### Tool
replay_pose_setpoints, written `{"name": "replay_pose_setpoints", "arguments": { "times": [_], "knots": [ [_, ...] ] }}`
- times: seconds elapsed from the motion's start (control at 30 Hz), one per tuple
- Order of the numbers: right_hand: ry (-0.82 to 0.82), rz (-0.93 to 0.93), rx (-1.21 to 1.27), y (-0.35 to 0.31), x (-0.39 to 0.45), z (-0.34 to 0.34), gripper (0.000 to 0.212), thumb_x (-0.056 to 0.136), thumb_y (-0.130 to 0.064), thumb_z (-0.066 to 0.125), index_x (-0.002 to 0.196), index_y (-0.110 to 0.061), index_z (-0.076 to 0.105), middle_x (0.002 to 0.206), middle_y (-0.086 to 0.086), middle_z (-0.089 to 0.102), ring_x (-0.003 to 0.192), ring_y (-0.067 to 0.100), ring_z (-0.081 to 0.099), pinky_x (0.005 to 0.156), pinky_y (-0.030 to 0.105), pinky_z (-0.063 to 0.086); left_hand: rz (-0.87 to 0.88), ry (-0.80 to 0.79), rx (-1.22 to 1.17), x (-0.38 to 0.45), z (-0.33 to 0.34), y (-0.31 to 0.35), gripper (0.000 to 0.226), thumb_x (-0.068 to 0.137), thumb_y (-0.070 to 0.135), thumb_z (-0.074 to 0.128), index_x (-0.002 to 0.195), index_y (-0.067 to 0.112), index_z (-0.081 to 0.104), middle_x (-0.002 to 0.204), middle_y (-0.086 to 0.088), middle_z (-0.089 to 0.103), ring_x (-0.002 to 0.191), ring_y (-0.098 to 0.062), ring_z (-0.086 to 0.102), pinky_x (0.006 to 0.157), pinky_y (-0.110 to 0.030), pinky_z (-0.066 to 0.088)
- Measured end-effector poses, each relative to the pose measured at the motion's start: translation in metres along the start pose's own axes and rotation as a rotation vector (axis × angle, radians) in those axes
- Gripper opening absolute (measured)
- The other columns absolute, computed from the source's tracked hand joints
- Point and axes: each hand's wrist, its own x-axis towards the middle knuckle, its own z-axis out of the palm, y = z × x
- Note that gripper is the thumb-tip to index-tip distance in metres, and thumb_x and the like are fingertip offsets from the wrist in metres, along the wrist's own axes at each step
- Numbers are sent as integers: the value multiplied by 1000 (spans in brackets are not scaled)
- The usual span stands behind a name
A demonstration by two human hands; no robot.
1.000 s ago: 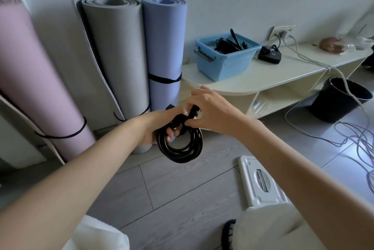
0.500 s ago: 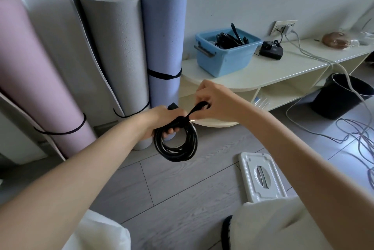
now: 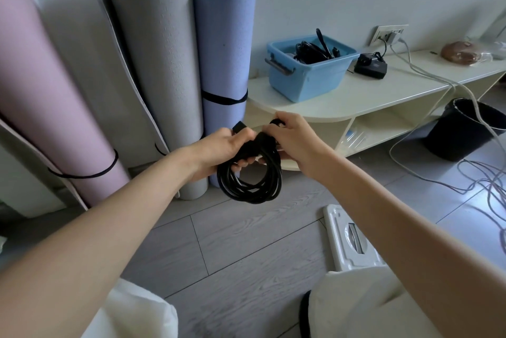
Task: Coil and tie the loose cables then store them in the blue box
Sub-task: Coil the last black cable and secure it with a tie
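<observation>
A coiled black cable [image 3: 250,184] hangs in the air in front of me, over the grey floor. My left hand [image 3: 219,150] grips the top of the coil, and a black plug end sticks up beside its thumb. My right hand [image 3: 293,140] pinches the black strap or cable end at the top of the coil, close against the left hand. The blue box [image 3: 306,79] stands on the cream shelf unit [image 3: 383,94] behind, with black cables inside it.
Pink, grey and lilac rolled mats [image 3: 158,69] lean on the wall at left. A black adapter [image 3: 371,65] lies beside the box under a wall socket. A black bucket [image 3: 465,129] and loose grey cables [image 3: 482,184] are at right. A white scale [image 3: 351,239] lies on the floor.
Both hands have come closer together at the top of the coil, with the right hand drawing the strap end in toward the left. The view has shifted slightly.
</observation>
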Motion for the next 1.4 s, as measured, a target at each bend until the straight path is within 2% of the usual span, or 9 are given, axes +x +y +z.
{"name": "replay_pose_setpoints", "arguments": {
  "times": [0.07,0.2,0.5,0.63,0.77,0.9,1.07,1.2,1.4],
  "knots": [
    [83,2,-8,4,3,2,17,86,-7,53,70,-7,46,69,15,53,58,32,63,69,55,56,-11,5,-16,2,0,-2,40,96,34,43,84,1,62,59,4,50,51,-7,41,50,-17,35],
    [200,-14,-25,7,5,4,17,83,-6,55,68,-6,48,67,14,54,55,27,61,58,36,52,-56,0,-131,7,0,-2,43,95,40,45,82,3,65,63,2,52,53,-7,45,52,-17,38],
    [320,-97,-32,8,11,8,19,83,-6,54,66,-11,46,62,2,45,66,19,46,60,33,43,-239,151,-344,9,-2,4,24,81,33,67,79,9,63,57,0,64,53,-8,53,58,-21,36],
    [287,-131,-23,4,16,1,24,88,-5,52,67,-13,42,82,25,60,68,31,61,68,49,57,-207,207,-283,9,-1,4,25,81,33,67,79,8,62,55,1,64,48,-5,55,53,-21,34],
    [226,-173,52,0,15,-6,29,90,-1,53,67,-10,38,93,37,62,63,31,69,67,49,58,-144,246,-122,7,0,2,24,87,33,61,77,11,60,67,-2,59,56,-7,51,53,-22,33],
    [211,-182,-24,3,15,-8,25,89,-3,54,68,-10,42,77,26,64,59,23,66,63,44,58,-44,170,11,2,5,9,22,91,34,55,81,15,59,67,6,58,57,-1,51,53,-19,33],
    [109,-167,-121,7,13,-7,25,86,-10,59,65,-11,46,59,11,50,57,21,47,55,30,39,13,7,44,-4,7,17,16,93,33,51,84,21,58,58,19,60,52,9,53,50,-10,39],
    [-74,11,83,5,7,-14,25,88,-9,59,67,-13,48,58,2,48,49,11,46,43,17,40,84,-61,32,-10,6,23,16,94,20,51,79,19,52,54,19,60,50,7,54,49,-7,38],
    [-344,203,465,6,3,-28,10,82,-10,58,77,-10,49,56,0,57,44,7,55,48,19,48,141,-109,-61,-14,8,30,18,95,18,49,78,18,53,53,18,58,51,5,52,56,-13,38]
  ]
}}
